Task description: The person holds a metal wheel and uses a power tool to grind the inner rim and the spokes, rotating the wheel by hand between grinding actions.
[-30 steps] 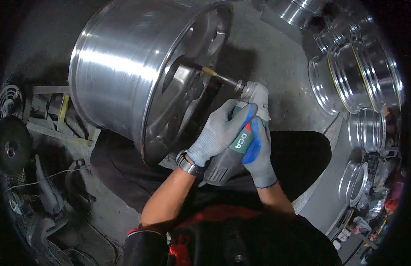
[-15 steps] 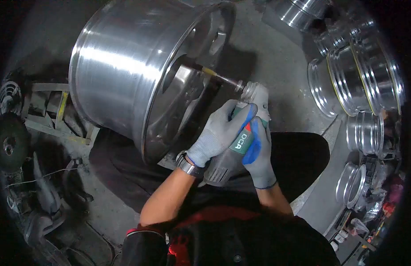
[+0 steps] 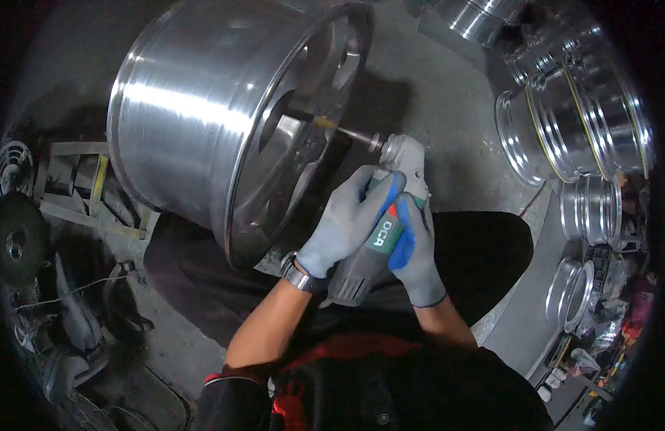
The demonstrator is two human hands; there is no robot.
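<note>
Both of my hands, in grey gloves with blue palms, are closed around a green and grey power tool [image 3: 379,241] marked DCA. My left hand [image 3: 347,215] wraps its body from the left, and my right hand [image 3: 416,255] grips it from the right. From the tool's head a thin shaft [image 3: 357,134] points left into an opening of a large metal wheel rim [image 3: 182,108]. The shaft's far tip is hidden in the shadowed spokes. The rim lies on its side in front of my legs.
Stacked shiny rims [image 3: 562,122] stand at the right, with smaller rims [image 3: 591,208] below them. A metal frame [image 3: 74,149], a dark round disc [image 3: 15,241] and metal parts with a thin cable are at the left. Small tools and bags lie at the lower right.
My hands and the tool have shifted slightly left in the view, and the shaft sits a little further left. The grip is the same.
</note>
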